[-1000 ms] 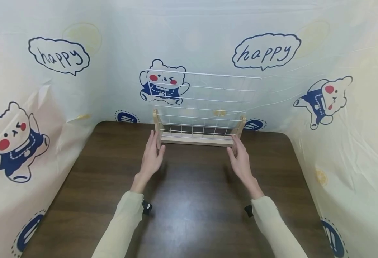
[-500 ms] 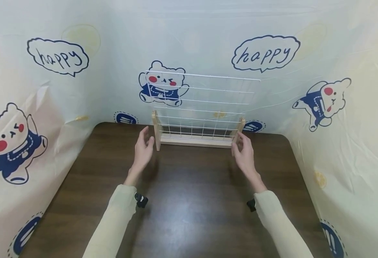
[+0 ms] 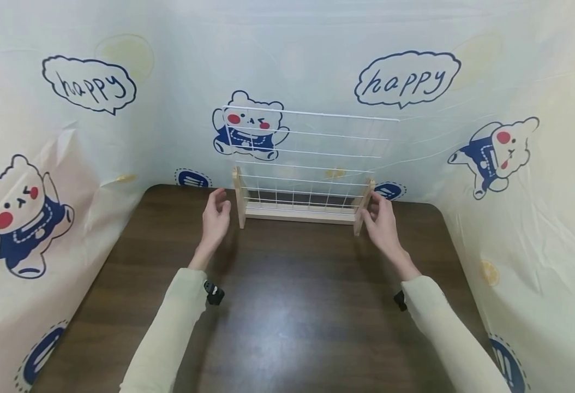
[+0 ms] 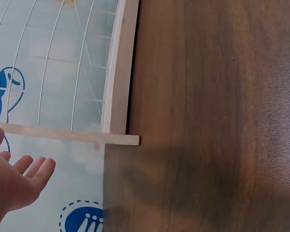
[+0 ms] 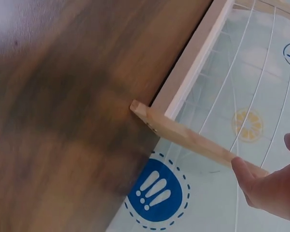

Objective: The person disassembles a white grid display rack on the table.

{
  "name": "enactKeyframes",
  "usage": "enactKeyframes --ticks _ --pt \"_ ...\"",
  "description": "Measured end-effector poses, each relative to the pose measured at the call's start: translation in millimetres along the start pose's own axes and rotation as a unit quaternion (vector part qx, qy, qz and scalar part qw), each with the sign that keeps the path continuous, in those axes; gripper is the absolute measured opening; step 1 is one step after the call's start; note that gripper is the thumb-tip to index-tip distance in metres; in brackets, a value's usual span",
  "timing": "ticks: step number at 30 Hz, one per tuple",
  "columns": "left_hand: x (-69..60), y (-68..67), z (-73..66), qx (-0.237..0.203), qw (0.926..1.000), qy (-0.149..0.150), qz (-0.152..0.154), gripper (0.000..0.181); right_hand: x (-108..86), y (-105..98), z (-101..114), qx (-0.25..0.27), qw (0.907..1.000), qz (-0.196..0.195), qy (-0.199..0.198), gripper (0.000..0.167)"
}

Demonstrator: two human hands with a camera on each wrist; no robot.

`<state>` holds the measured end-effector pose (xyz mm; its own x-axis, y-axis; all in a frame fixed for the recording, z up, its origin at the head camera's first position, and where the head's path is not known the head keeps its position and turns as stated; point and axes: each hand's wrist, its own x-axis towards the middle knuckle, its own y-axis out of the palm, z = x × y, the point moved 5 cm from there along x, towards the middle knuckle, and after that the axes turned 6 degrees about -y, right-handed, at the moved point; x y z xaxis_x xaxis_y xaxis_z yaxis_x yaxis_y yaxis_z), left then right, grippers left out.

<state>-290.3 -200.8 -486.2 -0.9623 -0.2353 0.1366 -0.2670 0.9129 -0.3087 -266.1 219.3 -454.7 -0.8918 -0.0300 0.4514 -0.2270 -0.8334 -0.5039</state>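
"Wire rack [image 3: 303, 167], upper centre of the head view, standing at the far edge of the dark wooden table [image 3: 282, 305]. How does it look?"

"Thin white bars run across it above a pale base bar [image 3: 300, 216], with a short wooden post at each end."

"And the hands?"

"Left hand [image 3: 215, 218]: just beside the left post [image 3: 240, 201], thumb spread from loosely bent fingers, with a gap to the wood. Right hand [image 3: 382, 221]: at the right post [image 5: 186, 135], thumb and fingers likewise spread apart. The thumb overlaps the post from above; I can't tell how firmly it touches."

"What do the wrist views add?"

"At the centre of the left one, the left post's foot juts past the base bar over the table. The right one shows small dark marks [image 5: 153, 127] near the other post's foot, and an orange-slice print [image 5: 248, 124] clearly through the wires."

"And only the head view gives the rest?"

"Yes: the rack's full width, a bear print [image 3: 263, 141] behind its upper left bars, both pale sleeves [image 3: 165, 327] at the bottom, and two 'happy' bubbles [image 3: 408, 80] upper left and upper right on the cloth backdrop [image 3: 317, 43]."
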Motion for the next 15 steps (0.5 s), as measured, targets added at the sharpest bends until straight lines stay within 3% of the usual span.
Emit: enactKeyframes --ticks 7,15 --pt "15.2 5.2 -7.4 0.0 0.9999 0.015 0.002 0.039 15.8 -2 -2 0.014 0.9995 0.022 0.017 0.055" --pt "36.1 4.8 -16.4 0.008 0.9994 0.017 0.028 0.043 34.6 -5 -6 0.004 0.9969 -0.014 0.078 0.054"
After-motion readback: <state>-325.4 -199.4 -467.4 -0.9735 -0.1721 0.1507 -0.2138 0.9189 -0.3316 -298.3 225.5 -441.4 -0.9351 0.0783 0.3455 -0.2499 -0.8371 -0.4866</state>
